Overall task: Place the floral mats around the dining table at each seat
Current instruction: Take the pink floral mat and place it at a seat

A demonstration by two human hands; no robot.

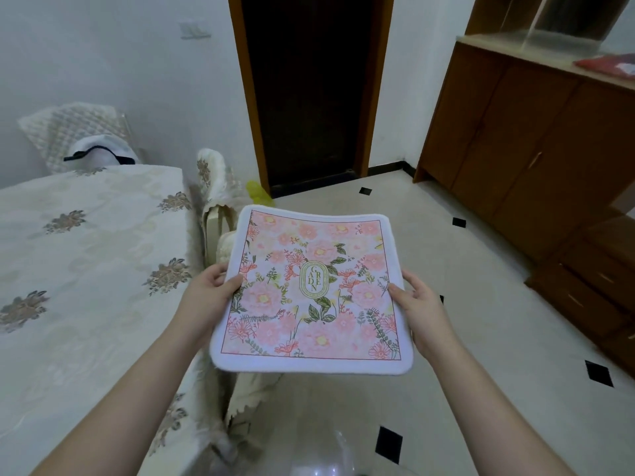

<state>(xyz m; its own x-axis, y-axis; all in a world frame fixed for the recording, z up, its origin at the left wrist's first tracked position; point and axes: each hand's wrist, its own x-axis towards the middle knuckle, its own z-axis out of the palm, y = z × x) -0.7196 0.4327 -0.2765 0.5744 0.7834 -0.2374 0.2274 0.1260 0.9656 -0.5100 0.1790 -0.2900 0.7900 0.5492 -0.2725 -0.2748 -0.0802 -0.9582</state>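
Note:
A square floral mat (311, 290), pink flowers on white with a green "GARDEN" oval in its middle, is held flat in the air in front of me. My left hand (209, 290) grips its left edge, thumb on top. My right hand (417, 304) grips its right edge the same way. The mat hovers over the floor just right of the dining table (86, 269), which wears a cream cloth with brown flower motifs. No other mat is visible on the table.
A covered chair (220, 207) is tucked at the table's right side, another chair (72, 132) at the far end with a white-and-dark object on it. A dark doorway (309, 97) lies ahead, wooden cabinets (532, 149) at right. Tiled floor (481, 338) below.

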